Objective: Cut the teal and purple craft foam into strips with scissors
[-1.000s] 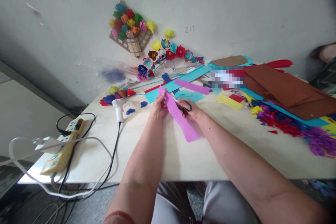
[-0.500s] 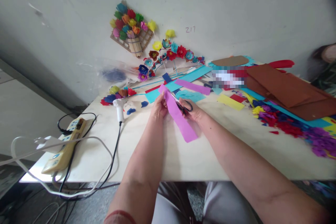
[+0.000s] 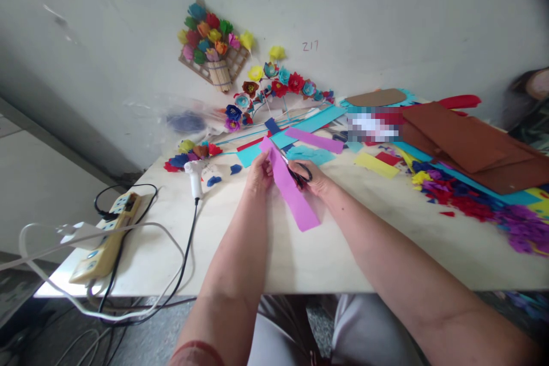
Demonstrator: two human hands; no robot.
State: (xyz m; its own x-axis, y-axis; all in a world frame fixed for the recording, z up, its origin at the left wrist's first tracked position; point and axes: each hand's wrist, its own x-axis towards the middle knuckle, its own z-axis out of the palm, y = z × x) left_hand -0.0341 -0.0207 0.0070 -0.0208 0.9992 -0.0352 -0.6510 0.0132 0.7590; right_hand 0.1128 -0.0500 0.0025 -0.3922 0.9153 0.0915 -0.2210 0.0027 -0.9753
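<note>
My left hand (image 3: 258, 173) pinches the upper end of a long purple paper strip (image 3: 291, 190) above the pale table (image 3: 300, 251). My right hand (image 3: 315, 178) grips black-handled scissors (image 3: 299, 173), whose blades meet the strip near its top edge. The lower end of the strip hangs toward me over the table. Both forearms reach in from the bottom of the view.
A white glue gun (image 3: 194, 176) and its black cord lie left of my hands. A power strip (image 3: 105, 237) sits at the left edge. Paper flowers (image 3: 274, 88), cyan and purple sheets, brown sheets (image 3: 463, 143) and paper scraps (image 3: 480, 206) crowd the back and right. Another person (image 3: 529, 106) sits at far right.
The purple strip and both hands have shifted very slightly; the scissors stay at the strip's upper edge.
</note>
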